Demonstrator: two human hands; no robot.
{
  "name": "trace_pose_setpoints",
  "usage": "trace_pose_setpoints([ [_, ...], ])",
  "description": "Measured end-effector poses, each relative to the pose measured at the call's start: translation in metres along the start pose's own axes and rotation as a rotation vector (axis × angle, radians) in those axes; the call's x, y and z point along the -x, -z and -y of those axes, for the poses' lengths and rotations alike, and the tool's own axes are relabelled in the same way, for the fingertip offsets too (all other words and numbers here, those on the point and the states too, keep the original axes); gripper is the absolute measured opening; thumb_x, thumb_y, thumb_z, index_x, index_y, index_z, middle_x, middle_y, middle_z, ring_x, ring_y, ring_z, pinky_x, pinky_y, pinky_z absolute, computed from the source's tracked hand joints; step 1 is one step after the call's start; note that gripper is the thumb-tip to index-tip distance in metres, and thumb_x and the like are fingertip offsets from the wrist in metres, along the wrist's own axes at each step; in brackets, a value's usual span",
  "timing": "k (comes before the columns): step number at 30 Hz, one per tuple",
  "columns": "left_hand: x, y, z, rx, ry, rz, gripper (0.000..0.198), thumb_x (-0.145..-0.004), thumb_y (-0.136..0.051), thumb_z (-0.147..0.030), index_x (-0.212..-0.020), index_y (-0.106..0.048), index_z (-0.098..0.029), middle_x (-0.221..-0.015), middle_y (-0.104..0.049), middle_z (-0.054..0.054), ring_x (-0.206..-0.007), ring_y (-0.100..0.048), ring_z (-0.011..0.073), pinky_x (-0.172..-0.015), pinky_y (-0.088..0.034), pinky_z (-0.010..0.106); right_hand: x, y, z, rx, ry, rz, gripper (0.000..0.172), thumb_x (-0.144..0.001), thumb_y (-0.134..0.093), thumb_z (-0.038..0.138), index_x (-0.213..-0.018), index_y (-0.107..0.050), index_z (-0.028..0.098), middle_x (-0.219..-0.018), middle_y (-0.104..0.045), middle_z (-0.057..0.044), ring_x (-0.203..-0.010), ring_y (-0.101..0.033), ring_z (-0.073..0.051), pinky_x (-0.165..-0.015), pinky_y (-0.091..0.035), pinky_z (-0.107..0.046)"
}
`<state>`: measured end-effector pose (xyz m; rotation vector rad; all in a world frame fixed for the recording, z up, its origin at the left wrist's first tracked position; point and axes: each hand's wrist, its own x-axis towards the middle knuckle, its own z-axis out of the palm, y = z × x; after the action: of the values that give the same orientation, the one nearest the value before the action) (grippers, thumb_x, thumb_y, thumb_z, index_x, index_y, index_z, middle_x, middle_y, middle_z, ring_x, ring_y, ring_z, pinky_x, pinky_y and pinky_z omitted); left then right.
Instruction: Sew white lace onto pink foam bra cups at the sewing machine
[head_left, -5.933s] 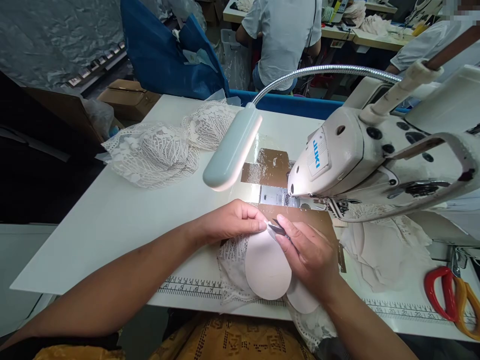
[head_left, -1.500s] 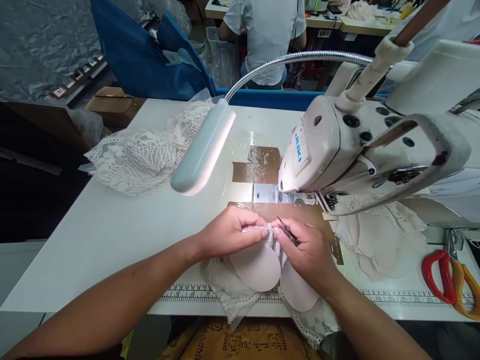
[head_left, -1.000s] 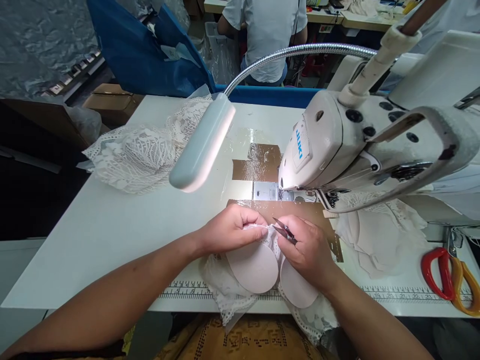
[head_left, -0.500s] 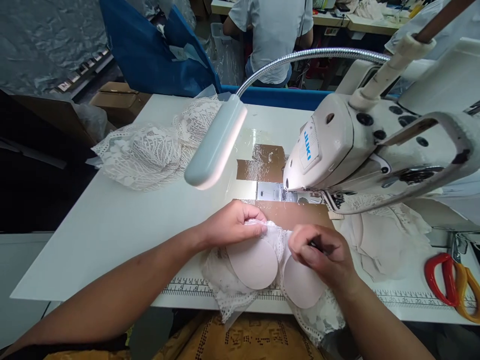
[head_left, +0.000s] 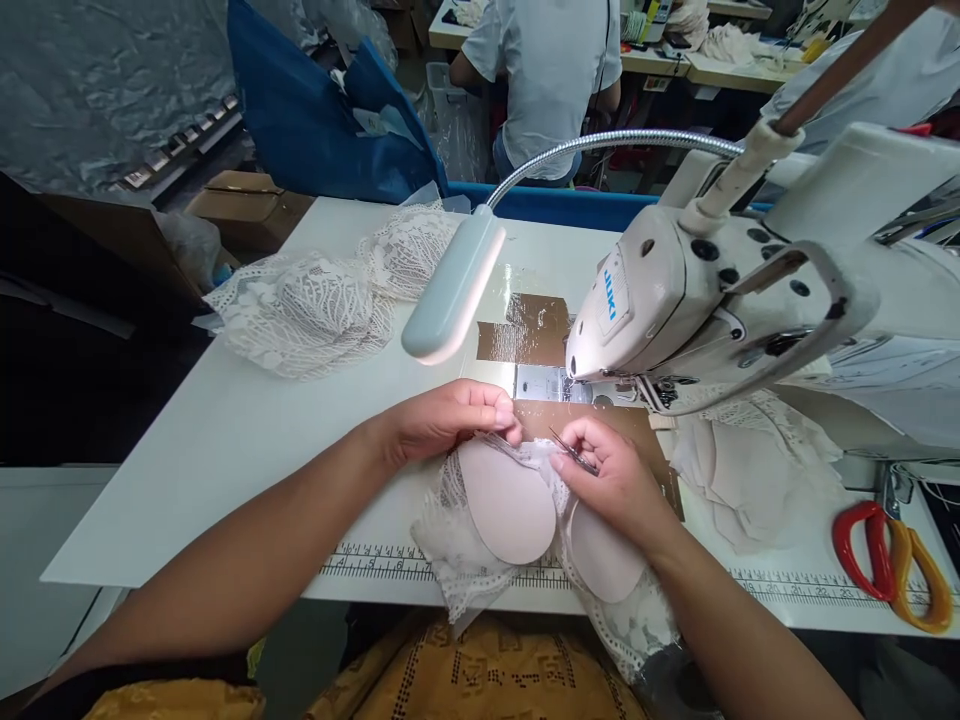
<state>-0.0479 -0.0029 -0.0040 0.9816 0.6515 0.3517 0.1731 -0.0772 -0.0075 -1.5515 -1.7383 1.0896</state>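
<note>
A white lace bra [head_left: 510,505] with smooth pale cups lies at the table's front edge, its lace hanging over the edge. Just above the left cup's upper edge, my left hand [head_left: 457,415] is closed in a pinch. Whatever is between those fingertips is too fine to make out. My right hand [head_left: 611,480] grips small pointed thread snips [head_left: 576,455], their tips directed up and left, over the bra's middle. Part of the right cup is hidden beneath this hand.
Behind the bra stands a sewing machine [head_left: 637,290] with a bent lamp [head_left: 454,285] beside it. More lace pieces [head_left: 300,310] lie at left, pale cut pieces [head_left: 739,480] at right. Red-and-orange-handled scissors [head_left: 892,565] rest at far right. A person [head_left: 551,80] sits beyond.
My left hand has come off the lace edge, moving slightly up and left. My right hand has turned, bringing the snips' tips into sight. The view has shifted slightly.
</note>
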Motion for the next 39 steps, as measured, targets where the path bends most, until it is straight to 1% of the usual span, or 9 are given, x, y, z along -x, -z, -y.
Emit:
trace_pose_setpoints([
  [3, -0.002, 0.002, 0.002, 0.02, -0.015, -0.04, 0.022, -0.082, -0.065, -0.031, -0.072, -0.055, -0.013, -0.072, -0.059, 0.001, -0.07, -0.057, 0.0116, -0.066, -0.04, 0.024, -0.001, -0.001, 0.0, -0.012, -0.013, 0.009, 0.011, -0.079, -0.058, 0.027, -0.075, -0.05, 0.021, -0.067, -0.05, 0.005, -0.055, -0.043, -0.009, -0.053, -0.036, -0.022],
  [6, -0.003, 0.0, 0.004, -0.008, -0.077, -0.105, 0.024, -0.082, -0.065, -0.03, -0.071, -0.055, -0.013, -0.064, -0.054, -0.002, -0.069, -0.059, 0.0119, -0.069, -0.042, 0.025, -0.003, -0.002, -0.004, -0.018, -0.018, 0.015, 0.01, -0.081, -0.058, 0.03, -0.081, -0.054, 0.021, -0.074, -0.056, 0.003, -0.06, -0.049, -0.011, -0.057, -0.041, -0.023],
  [11, -0.003, -0.006, 0.005, -0.113, -0.168, -0.228, 0.022, -0.082, -0.066, -0.03, -0.071, -0.059, -0.013, -0.064, -0.056, -0.002, -0.066, -0.054, 0.0094, -0.072, -0.042, 0.025, -0.002, 0.009, -0.01, -0.001, -0.013, -0.034, 0.031, -0.087, -0.055, 0.043, -0.11, -0.06, 0.024, -0.1, -0.067, -0.004, -0.09, -0.063, -0.02, -0.077, -0.05, -0.031],
  [16, -0.001, -0.013, 0.003, -0.161, -0.206, -0.271, 0.022, -0.083, -0.066, -0.031, -0.07, -0.061, -0.013, -0.066, -0.059, -0.001, -0.068, -0.055, 0.0107, -0.074, -0.043, 0.028, 0.004, 0.023, 0.009, 0.187, 0.047, -0.002, 0.035, -0.089, -0.052, 0.04, -0.12, -0.061, 0.027, -0.121, -0.065, -0.005, -0.103, -0.063, -0.023, -0.084, -0.051, -0.035],
  [19, 0.0, -0.017, 0.003, -0.172, -0.225, -0.281, 0.023, -0.082, -0.066, -0.031, -0.069, -0.061, -0.013, -0.067, -0.06, -0.001, -0.068, -0.055, 0.011, -0.074, -0.044, 0.028, 0.002, 0.021, 0.022, 0.301, 0.051, 0.023, 0.031, -0.087, -0.055, 0.036, -0.116, -0.065, 0.027, -0.116, -0.069, -0.003, -0.096, -0.065, -0.022, -0.077, -0.052, -0.034],
  [24, 0.0, -0.019, 0.004, -0.115, -0.257, -0.292, 0.023, -0.082, -0.067, -0.032, -0.069, -0.062, -0.013, -0.069, -0.062, 0.0, -0.071, -0.057, 0.011, -0.074, -0.043, 0.027, -0.006, 0.012, 0.021, 0.417, 0.045, -0.041, 0.027, -0.089, -0.051, 0.031, -0.11, -0.067, 0.029, -0.106, -0.073, 0.0, -0.095, -0.066, -0.021, -0.08, -0.05, -0.035],
  [27, -0.001, -0.015, 0.005, 0.012, -0.259, -0.369, 0.02, -0.08, -0.069, -0.032, -0.075, -0.066, -0.013, -0.081, -0.066, 0.003, -0.079, -0.06, 0.0121, -0.076, -0.044, 0.027, -0.005, 0.012, 0.019, 0.398, 0.001, -0.099, 0.028, -0.088, -0.052, 0.036, -0.112, -0.066, 0.03, -0.108, -0.072, -0.001, -0.093, -0.067, -0.021, -0.08, -0.05, -0.035],
  [30, -0.002, -0.013, 0.005, 0.129, -0.23, -0.43, 0.02, -0.075, -0.072, -0.031, -0.081, -0.068, -0.012, -0.093, -0.067, 0.007, -0.081, -0.061, 0.013, -0.076, -0.046, 0.028, -0.002, 0.012, 0.025, 0.344, 0.014, -0.057, 0.029, -0.087, -0.055, 0.038, -0.113, -0.066, 0.031, -0.108, -0.072, 0.0, -0.093, -0.067, -0.021, -0.081, -0.051, -0.034],
  [39, -0.002, -0.011, 0.006, 0.088, -0.333, -0.4, 0.019, -0.069, -0.074, -0.029, -0.072, -0.068, -0.011, -0.121, -0.058, 0.01, -0.093, -0.058, 0.0153, -0.085, -0.046, 0.032, -0.029, -0.019, 0.042, 0.29, 0.186, -0.01, 0.025, -0.088, -0.053, 0.029, -0.107, -0.069, 0.026, -0.103, -0.074, 0.001, -0.091, -0.067, -0.017, -0.078, -0.05, -0.028],
])
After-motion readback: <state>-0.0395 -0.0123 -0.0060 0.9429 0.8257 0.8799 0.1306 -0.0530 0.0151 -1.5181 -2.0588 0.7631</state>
